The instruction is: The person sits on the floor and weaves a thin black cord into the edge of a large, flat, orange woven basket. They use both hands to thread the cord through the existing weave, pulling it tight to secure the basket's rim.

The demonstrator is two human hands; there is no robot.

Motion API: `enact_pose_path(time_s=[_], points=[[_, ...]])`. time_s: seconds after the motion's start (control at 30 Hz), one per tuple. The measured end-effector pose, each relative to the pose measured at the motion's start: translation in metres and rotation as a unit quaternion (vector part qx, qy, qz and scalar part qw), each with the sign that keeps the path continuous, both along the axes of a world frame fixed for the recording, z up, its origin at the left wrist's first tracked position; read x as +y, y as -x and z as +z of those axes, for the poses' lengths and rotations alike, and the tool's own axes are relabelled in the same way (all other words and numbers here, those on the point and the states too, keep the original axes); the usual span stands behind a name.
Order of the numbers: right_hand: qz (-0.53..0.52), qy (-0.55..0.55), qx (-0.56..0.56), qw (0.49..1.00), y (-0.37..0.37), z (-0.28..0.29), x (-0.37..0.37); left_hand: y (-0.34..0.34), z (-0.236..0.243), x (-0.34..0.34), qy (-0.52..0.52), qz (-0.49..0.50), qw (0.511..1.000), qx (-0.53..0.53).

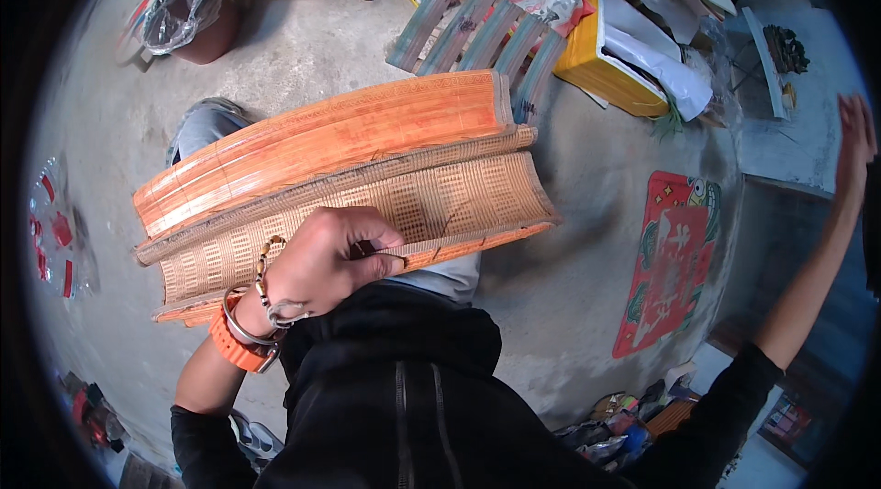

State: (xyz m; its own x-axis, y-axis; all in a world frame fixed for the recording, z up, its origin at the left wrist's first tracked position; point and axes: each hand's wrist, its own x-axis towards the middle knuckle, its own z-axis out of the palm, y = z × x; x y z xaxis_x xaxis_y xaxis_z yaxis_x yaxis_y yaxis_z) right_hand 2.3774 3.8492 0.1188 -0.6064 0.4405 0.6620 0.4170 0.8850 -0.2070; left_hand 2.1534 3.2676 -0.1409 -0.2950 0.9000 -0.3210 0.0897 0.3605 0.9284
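Observation:
A long bamboo mat (321,145) with glossy orange slats and a woven tan backing lies partly rolled across my lap. Its near part curls up like a trough, backing side inward. My left hand (341,250) pinches the near edge between thumb and fingers; an orange watch, a bangle and a beaded bracelet are on that wrist. Far out to the right, away from the mat, my right arm is stretched toward the pale wall. My right hand (856,131) has its fingers extended, with nothing seen in them, though it is small and near the dark rim.
A red patterned doormat (668,264) lies on the concrete floor at right. Beyond the bamboo mat are a slatted stool (477,30), a yellow box (592,76) of clutter and a lined bin (197,21). Plastic bottles (55,232) lie at far left, assorted items (633,416) at lower right.

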Motion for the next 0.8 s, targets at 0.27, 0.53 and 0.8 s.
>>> enact_pose_path(time_s=[0.27,0.53,0.8], points=[[0.427,0.293,-0.295,0.803,0.133,-0.197,-0.313,-0.009,-0.004,-0.013,-0.034,-0.046,0.988,0.142],[0.397,0.410,-0.215,0.792,0.106,-0.250,-0.399,-0.032,0.000,-0.015,-0.076,0.031,0.942,0.324],[0.417,0.341,-0.209,0.816,0.096,-0.259,-0.411,-0.041,-0.008,-0.030,-0.061,0.073,0.909,0.405]])
